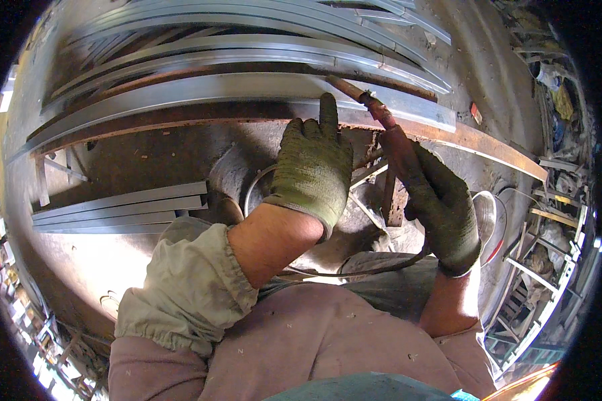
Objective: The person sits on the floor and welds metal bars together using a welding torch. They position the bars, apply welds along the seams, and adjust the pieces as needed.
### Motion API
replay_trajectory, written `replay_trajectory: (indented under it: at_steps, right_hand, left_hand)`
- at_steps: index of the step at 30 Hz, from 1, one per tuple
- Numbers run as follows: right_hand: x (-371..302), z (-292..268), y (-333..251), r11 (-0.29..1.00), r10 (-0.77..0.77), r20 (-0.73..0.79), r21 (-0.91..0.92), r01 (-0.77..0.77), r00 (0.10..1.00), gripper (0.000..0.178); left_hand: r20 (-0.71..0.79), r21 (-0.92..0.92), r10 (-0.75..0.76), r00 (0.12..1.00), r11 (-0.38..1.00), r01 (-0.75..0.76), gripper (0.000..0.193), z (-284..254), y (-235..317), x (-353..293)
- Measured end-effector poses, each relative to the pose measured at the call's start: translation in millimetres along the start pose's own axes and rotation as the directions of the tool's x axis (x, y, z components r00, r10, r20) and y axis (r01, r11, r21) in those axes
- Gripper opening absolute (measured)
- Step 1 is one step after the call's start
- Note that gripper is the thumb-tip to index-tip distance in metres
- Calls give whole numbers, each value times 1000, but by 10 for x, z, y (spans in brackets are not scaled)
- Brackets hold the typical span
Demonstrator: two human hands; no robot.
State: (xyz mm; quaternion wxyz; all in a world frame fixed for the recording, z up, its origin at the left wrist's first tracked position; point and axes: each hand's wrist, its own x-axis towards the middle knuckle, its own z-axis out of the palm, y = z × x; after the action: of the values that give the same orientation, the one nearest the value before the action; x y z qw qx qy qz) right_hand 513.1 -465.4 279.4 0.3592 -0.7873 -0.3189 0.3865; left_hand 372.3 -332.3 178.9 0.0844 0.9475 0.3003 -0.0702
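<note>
My right hand (445,207), in a dark green work glove, is closed around the handle of a welding torch (383,115). The torch slants up and left, its nozzle over a long grey metal profile (247,87); whether the tip touches it I cannot tell. My left hand (314,164), in a matching glove, is at the near edge of a rusty beam (201,115) under the profile. Its index finger stretches toward the profile, while the other fingers look partly bent, with nothing visible in them. A dark cable (394,265) passes across my lap below my right hand.
More long metal profiles (247,45) lie beyond the beam. At the left, a stack of shorter grey bars (124,207) lies low down. A rusty support leg (393,200) stands beneath the beam. Racks and clutter (542,267) line the right side.
</note>
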Motion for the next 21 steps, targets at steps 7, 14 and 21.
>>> replay_trajectory:
  at_steps: [7, 14, 21]
  right_hand:
    - [31, -24, 17, 991, -80, 27, -106, 83, 996, 41]
    - [24, -44, 119, 989, -108, 68, -92, 114, 992, 45]
    - [44, -73, 110, 979, -113, 79, -162, 124, 990, 44]
  left_hand:
    - [-47, 21, 15, 999, 1000, -14, 59, 27, -16, -19]
    - [-78, 58, 7, 997, 998, -2, 59, 54, 1, -20]
    - [36, -18, 14, 999, 1000, -13, 67, -91, -11, -72]
